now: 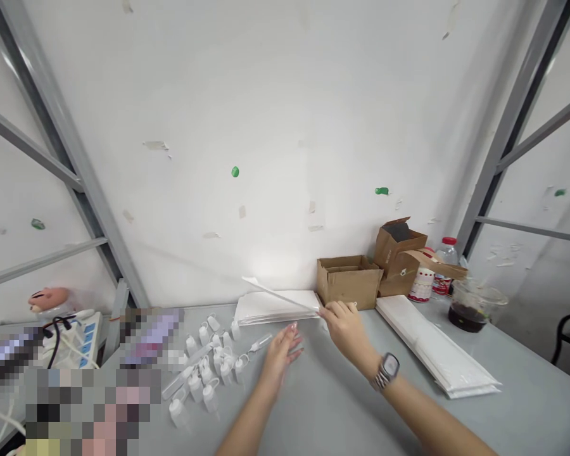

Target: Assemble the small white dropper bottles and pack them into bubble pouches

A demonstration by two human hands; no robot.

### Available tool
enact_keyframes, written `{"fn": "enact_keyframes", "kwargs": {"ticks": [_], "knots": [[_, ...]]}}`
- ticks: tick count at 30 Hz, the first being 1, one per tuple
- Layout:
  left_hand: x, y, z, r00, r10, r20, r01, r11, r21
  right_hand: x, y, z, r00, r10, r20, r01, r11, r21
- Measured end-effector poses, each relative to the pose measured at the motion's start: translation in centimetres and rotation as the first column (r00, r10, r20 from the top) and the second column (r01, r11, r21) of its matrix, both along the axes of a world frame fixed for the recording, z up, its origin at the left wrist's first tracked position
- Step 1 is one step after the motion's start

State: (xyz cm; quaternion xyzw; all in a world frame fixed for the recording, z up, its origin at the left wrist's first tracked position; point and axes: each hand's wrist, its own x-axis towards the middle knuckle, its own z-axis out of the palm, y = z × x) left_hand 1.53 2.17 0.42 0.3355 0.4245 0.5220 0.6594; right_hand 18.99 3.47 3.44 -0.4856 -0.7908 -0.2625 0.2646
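Note:
My right hand (344, 326), a watch on its wrist, pinches the corner of the top white sheet (280, 294) and lifts it off a flat stack of white bags (273, 307) by the wall. My left hand (281, 354) hovers just in front of that stack with its fingers stretched out and nothing in it. Several small white capped bottles (209, 367) lie scattered on the grey table (342, 411) to the left of my left hand.
A second long stack of white bags (437, 351) lies to the right. Open cardboard boxes (349, 278) stand against the wall, with a red-capped bottle (446, 253) and a clear cup of dark liquid (472, 307) beside them. A power strip (78, 339) sits far left.

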Motion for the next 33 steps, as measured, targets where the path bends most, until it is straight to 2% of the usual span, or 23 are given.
{"fn": "enact_keyframes", "kwargs": {"ticks": [2,5,7,9,10,11,12,14,15,16,18,20,23,25,27,29,31,33], "knots": [[-0.3,-0.3,0.7,0.991,-0.039,0.127,0.040,0.999,0.002,-0.2,-2.9,-0.4,0.993,0.121,0.013,-0.122,0.992,0.045],[-0.7,-0.6,1.5,0.971,-0.100,0.218,0.106,0.994,-0.016,-0.3,-7.2,-0.7,0.960,0.273,0.068,-0.271,0.962,-0.033],[-0.9,-0.5,1.7,0.968,-0.091,0.235,0.103,0.994,-0.041,0.0,-9.2,-0.2,0.928,0.372,0.032,-0.363,0.917,-0.164],[-0.9,-0.3,1.5,0.972,-0.022,0.233,0.041,0.996,-0.075,0.8,-10.0,0.7,0.892,0.442,-0.097,-0.448,0.829,-0.334],[-0.9,-0.3,1.4,0.975,0.008,0.224,0.012,0.996,-0.086,1.4,-9.8,1.2,0.878,0.438,-0.194,-0.479,0.784,-0.396],[-0.9,-0.3,1.3,0.978,0.020,0.209,0.001,0.995,-0.100,2.2,-9.2,1.6,0.868,0.391,-0.306,-0.492,0.761,-0.423],[-0.9,-0.3,1.2,0.981,0.014,0.191,0.008,0.994,-0.112,3.2,-8.1,1.9,0.854,0.310,-0.419,-0.483,0.773,-0.412],[-0.8,-0.4,1.0,0.986,-0.047,0.159,0.068,0.989,-0.128,5.2,-5.1,1.9,0.771,0.073,-0.633,-0.338,0.889,-0.309],[-0.7,-0.5,1.0,0.986,-0.077,0.149,0.097,0.987,-0.131,6.2,-3.3,1.6,0.711,-0.048,-0.702,-0.229,0.928,-0.296],[-0.7,-0.6,1.0,0.985,-0.100,0.142,0.119,0.984,-0.132,7.0,-1.6,1.0,0.653,-0.161,-0.740,-0.124,0.941,-0.315],[-0.6,-0.7,1.1,0.987,-0.110,0.121,0.126,0.982,-0.141,8.1,1.4,-0.3,0.601,-0.290,-0.745,-0.071,0.909,-0.411],[-0.6,-0.7,1.1,0.991,-0.105,0.085,0.118,0.979,-0.168,8.2,3.2,-1.7,0.584,-0.316,-0.748,-0.065,0.900,-0.431],[-0.9,-0.8,1.1,0.988,-0.152,0.023,0.154,0.974,-0.165,7.3,3.5,-2.9,0.565,-0.303,-0.768,-0.081,0.906,-0.417],[-1.0,-0.9,1.0,0.975,-0.221,-0.026,0.217,0.970,-0.111,6.6,2.8,-2.7,0.549,-0.281,-0.787,-0.096,0.914,-0.394],[-1.0,-1.2,0.9,0.954,-0.290,-0.078,0.286,0.957,-0.051,5.9,1.8,-2.1,0.514,-0.235,-0.825,-0.166,0.916,-0.364],[-0.9,-1.4,0.8,0.941,-0.317,-0.120,0.316,0.948,-0.024,5.1,0.8,-1.3,0.419,-0.161,-0.893,-0.324,0.893,-0.313],[-0.7,-1.5,0.5,0.939,-0.311,-0.145,0.308,0.950,-0.039,4.2,-0.1,-0.7,0.288,-0.094,-0.953,-0.494,0.838,-0.232],[-0.4,-1.6,0.4,0.940,-0.306,-0.151,0.301,0.952,-0.055,3.1,-0.9,-0.6,0.226,-0.046,-0.973,-0.568,0.806,-0.170]]}}
